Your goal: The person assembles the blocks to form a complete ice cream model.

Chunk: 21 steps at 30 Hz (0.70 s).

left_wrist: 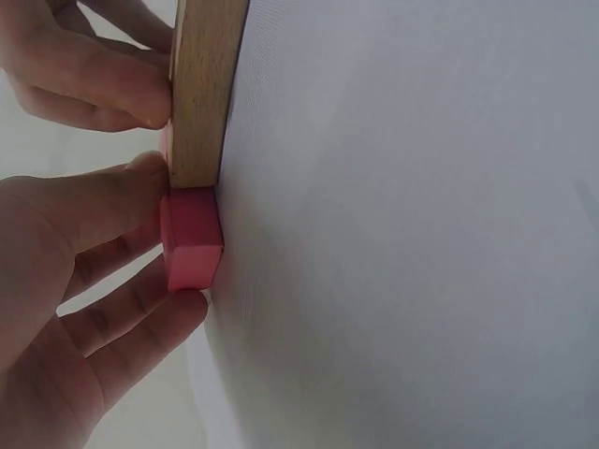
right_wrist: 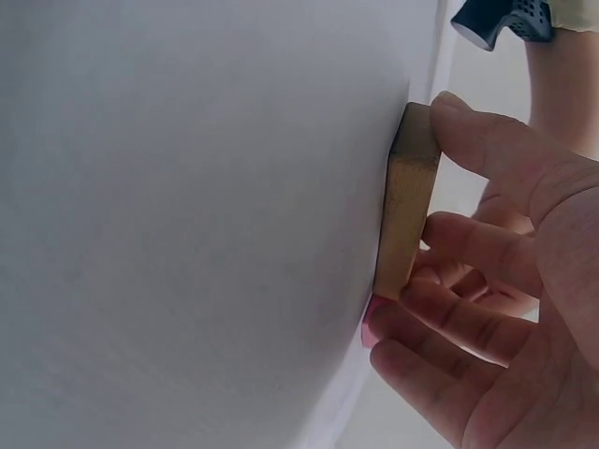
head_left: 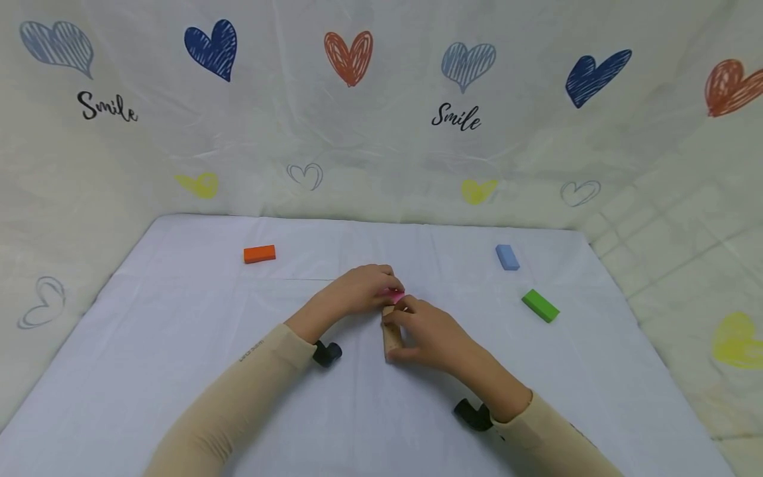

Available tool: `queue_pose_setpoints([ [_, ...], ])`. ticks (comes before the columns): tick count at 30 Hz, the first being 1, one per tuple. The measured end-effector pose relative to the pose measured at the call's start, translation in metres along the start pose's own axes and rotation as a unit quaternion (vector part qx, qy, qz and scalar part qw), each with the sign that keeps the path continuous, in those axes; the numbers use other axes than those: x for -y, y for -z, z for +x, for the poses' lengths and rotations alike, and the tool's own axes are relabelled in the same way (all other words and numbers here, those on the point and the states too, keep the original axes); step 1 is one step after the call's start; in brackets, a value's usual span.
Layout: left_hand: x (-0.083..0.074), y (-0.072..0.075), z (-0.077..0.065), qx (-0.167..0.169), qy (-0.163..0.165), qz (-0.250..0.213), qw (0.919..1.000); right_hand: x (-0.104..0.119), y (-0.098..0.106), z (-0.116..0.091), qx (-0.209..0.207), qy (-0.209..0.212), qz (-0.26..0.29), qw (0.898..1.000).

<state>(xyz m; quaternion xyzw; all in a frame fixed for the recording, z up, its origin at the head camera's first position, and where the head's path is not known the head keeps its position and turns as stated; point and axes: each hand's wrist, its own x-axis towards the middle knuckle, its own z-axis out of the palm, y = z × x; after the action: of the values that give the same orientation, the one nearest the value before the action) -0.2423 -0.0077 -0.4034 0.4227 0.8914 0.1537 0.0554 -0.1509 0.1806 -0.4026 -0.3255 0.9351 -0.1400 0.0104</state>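
At mid-table, my left hand (head_left: 365, 290) pinches a small pink block (head_left: 393, 296), thumb on one side and fingers around its far end. My right hand (head_left: 434, 336) grips a longer natural-wood block (head_left: 392, 339), its thumb on the near end and its fingertips toward the far end. In the left wrist view, the end of the wooden block (left_wrist: 202, 103) meets the side of the pink block (left_wrist: 195, 224). Both lie low on the white cloth. In the right wrist view most of the pink block (right_wrist: 369, 329) is hidden behind the fingers.
An orange block (head_left: 259, 254) lies at the back left of the white-covered table (head_left: 179, 371). Toward the right are a light blue block (head_left: 507, 257) and a green block (head_left: 540, 306). A cloth wall (head_left: 393, 146) printed with hearts rises behind the table.
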Motion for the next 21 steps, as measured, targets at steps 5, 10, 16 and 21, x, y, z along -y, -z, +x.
queue_pose_setpoints([
  [5, -0.0004, -0.0004, -0.0004, 0.002, 0.003, 0.000, 1.0000, 0.0007, -0.0010, 0.0004, -0.003, 0.000, 0.000, 1.000],
  [10, 0.0003, -0.0016, -0.0002, 0.004, 0.007, 0.002, 1.0000, 0.0017, -0.0016, 0.0010, -0.006, -0.001, -0.001, 1.000],
  [16, 0.0025, -0.0041, 0.0003, 0.003, 0.003, 0.001, 1.0000, 0.0030, -0.0004, 0.0011, -0.008, -0.003, 0.001, 1.000],
  [21, 0.0038, -0.0055, 0.0010, 0.002, -0.002, 0.006, 1.0000, 0.0025, -0.0012, 0.0011, -0.005, -0.009, 0.002, 1.000],
])
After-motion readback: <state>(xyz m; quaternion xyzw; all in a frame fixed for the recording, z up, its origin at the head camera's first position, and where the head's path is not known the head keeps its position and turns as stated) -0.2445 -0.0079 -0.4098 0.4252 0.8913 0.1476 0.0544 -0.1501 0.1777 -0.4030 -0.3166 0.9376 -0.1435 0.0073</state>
